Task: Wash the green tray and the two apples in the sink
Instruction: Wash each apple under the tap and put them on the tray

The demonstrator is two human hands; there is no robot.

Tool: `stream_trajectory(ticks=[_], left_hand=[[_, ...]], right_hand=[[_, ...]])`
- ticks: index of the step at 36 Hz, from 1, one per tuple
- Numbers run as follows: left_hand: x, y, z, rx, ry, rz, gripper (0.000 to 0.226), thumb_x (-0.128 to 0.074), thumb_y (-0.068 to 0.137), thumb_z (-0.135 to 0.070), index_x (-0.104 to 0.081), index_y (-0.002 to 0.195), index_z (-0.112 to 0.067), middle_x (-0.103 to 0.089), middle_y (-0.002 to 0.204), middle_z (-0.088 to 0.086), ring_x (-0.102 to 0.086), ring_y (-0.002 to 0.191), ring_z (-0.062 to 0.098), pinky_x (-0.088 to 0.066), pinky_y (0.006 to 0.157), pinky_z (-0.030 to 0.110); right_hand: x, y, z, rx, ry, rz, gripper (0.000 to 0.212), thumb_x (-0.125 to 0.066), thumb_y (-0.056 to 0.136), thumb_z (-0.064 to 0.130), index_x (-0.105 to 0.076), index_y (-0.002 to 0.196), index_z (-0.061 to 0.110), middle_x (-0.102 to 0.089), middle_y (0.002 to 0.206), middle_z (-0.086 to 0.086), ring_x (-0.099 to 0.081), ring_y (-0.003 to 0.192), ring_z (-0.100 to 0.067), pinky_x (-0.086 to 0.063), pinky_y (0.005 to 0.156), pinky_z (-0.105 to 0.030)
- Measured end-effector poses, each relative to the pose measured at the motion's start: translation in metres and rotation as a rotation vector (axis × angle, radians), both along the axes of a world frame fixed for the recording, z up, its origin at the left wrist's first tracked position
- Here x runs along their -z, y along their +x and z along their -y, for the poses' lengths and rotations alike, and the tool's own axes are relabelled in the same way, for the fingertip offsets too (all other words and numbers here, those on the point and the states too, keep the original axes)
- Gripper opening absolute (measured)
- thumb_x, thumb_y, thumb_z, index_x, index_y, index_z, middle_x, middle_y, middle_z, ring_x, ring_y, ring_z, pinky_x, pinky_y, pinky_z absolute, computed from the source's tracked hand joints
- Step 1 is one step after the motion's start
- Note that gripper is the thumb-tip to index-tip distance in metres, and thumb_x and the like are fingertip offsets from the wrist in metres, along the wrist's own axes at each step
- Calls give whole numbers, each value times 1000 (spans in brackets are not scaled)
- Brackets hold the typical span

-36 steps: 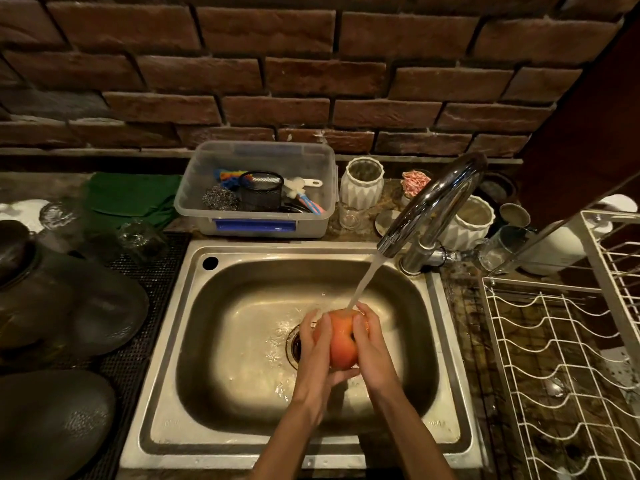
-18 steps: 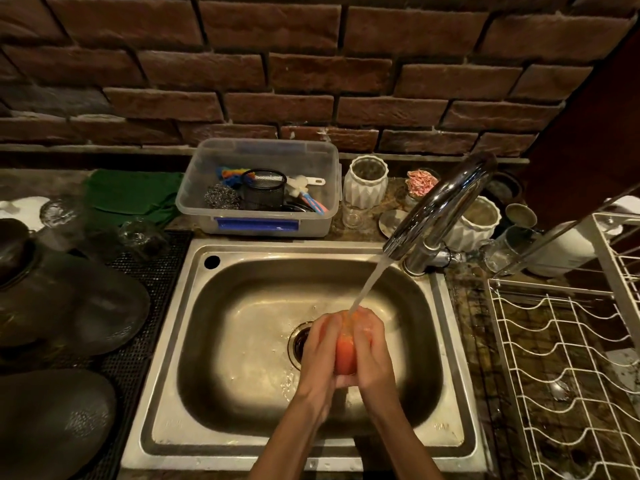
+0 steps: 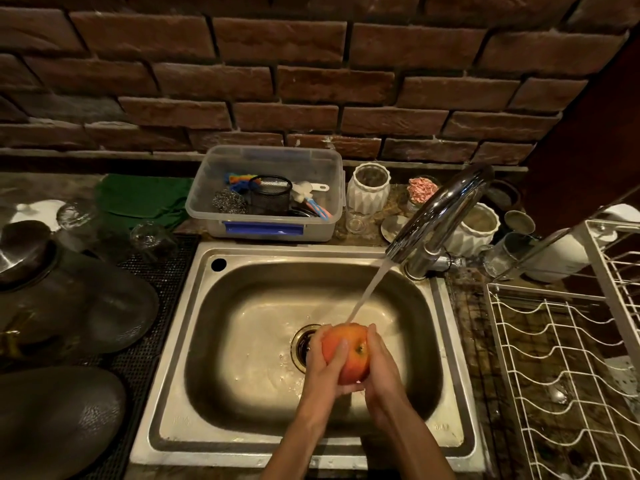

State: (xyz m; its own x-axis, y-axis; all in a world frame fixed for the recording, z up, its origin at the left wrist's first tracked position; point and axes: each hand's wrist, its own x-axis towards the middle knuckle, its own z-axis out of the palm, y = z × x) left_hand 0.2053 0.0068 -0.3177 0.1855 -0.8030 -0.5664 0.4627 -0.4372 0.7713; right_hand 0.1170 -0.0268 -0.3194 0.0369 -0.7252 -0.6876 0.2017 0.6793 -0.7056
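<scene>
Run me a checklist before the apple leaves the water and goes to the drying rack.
1. Grip: left hand and right hand both cup the apple: ok.
2. Water reaching the fruit: stream from the faucet lands on its top: ok.
3. Every side rinsed: underside hidden by the hands: cannot tell.
4. Landing spot: the white wire rack right of the sink shows open slots: ok.
5. Second apple and green tray: neither in view: cannot tell.
</scene>
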Motion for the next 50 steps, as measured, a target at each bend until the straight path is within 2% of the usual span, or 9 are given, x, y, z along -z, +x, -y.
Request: stream_trajectory(ticks=[5,10,16,22,28,35,40,45,50], left_hand=[[9,3,3,-51,22,-4,52,-61,93,-39,-40,140,-35,-34,143,-1,-57,113,26,-63,71,47],[7,5,0,-25,22,-2,79,-63,76,-56,-32,147,-39,-30,144,-4,-56,117,29,-63,75,48],[1,8,-7,24,33,16,56,-59,90,-47,-36,139,-33,-32,143,5,-58,117,30,-61,80,52],[-10,24,-16,251,59,0,65,-73,77,-47,-51,135,-28,-49,138,5,-63,114,27,-59,90,47],[-20,33,-20,289,51,-40,56,-83,77,-37,-59,127,-29,-57,131,7,-69,109,25,-61,85,41],[-30,36,-27,255,41,-66,63,-86,74,-25,-58,131,-26,-53,131,7,-70,107,28,-61,86,46],[-45,39,-30,288,27,-26,62,-77,83,-15,-51,139,-22,-54,137,7,-64,114,28,-57,93,49],[-62,44,-32,320,-28,57,70,-74,82,2,-48,142,-22,-46,143,7,-54,125,30,-56,96,49],[-76,49,-34,358,-31,100,71,-71,84,3,-43,146,-18,-45,144,11,-53,126,32,-52,101,51]], right_hand=[[3,1,-8,-138,-106,-43,31,-42,106,33,-47,135,41,-52,137,-4,-59,117,-26,-52,102,-49],[-1,-6,-13,-145,-102,87,32,-55,98,32,-52,124,50,-51,136,-1,-59,119,-27,-56,91,-36],[-3,-20,-15,-192,-155,96,37,-59,97,18,-57,125,42,-55,134,4,-60,120,-21,-57,93,-36],[-13,-32,-23,-245,-234,-15,41,-69,91,24,-61,127,42,-55,132,7,-60,119,-22,-59,82,-27],[-31,-42,-23,-270,-207,72,43,-75,81,32,-68,122,43,-59,133,-3,-61,120,-20,-58,79,-22],[-46,-52,-19,-374,-114,133,47,-80,80,25,-67,122,41,-66,126,-10,-73,105,-22,-60,79,-32],[-49,-51,-24,-388,-149,129,52,-84,78,22,-66,122,43,-70,125,-10,-72,107,-25,-59,78,-30],[-49,-54,-28,-371,-179,205,80,-89,68,6,-60,133,41,-61,135,-10,-60,125,-27,-58,92,-36],[-60,-50,-29,-392,-192,139,75,-87,67,6,-60,134,27,-60,135,-9,-60,124,-24,-55,97,-35]])
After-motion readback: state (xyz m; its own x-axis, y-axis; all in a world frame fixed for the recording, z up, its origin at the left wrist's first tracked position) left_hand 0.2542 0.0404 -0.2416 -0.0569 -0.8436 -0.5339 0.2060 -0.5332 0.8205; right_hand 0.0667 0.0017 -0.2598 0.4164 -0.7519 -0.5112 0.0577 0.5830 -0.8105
